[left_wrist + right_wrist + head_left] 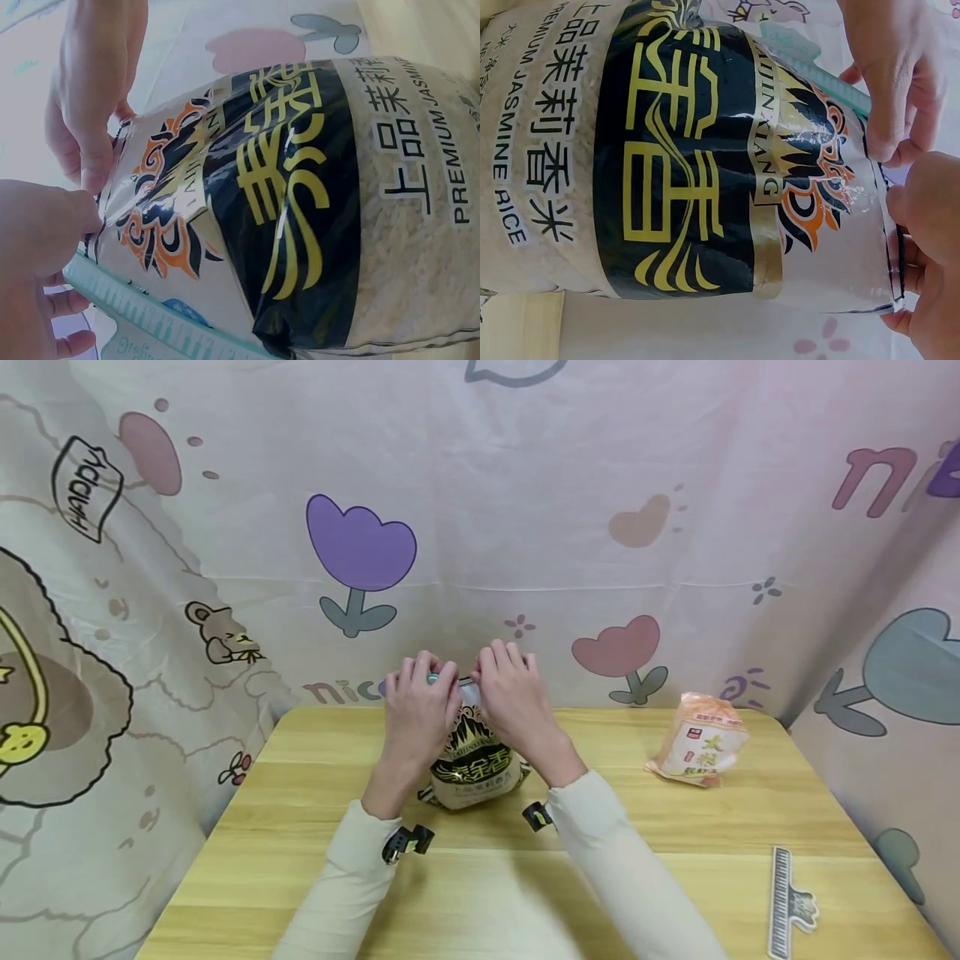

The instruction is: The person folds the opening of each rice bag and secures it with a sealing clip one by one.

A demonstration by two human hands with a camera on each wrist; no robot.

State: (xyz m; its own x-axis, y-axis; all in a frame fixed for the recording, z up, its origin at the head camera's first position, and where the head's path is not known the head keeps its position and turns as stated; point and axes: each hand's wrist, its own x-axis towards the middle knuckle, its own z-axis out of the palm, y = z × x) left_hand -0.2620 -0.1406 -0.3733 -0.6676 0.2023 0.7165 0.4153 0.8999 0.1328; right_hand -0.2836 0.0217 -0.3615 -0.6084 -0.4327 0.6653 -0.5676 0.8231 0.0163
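Note:
A bag of jasmine rice (472, 768) stands upright on the table, with a black and gold label across its front. At its top edge, my left hand (422, 702) pinches the plastic between thumb and fingers. The same hand holds one end of a teal clip with ruler marks (161, 311), which lies alongside the bag's upper part. My right hand (517, 697) pinches the other part of the top edge, thumb in front and fingers behind, as the right wrist view shows. Both hands (892, 67) (937, 232) are close together.
An orange and white food packet (701, 743) stands at the back right of the wooden table (300, 860). Nearer, by the right edge, lies a grey clip with ruler marks (782, 902). A printed curtain (487, 527) hangs behind and at both sides.

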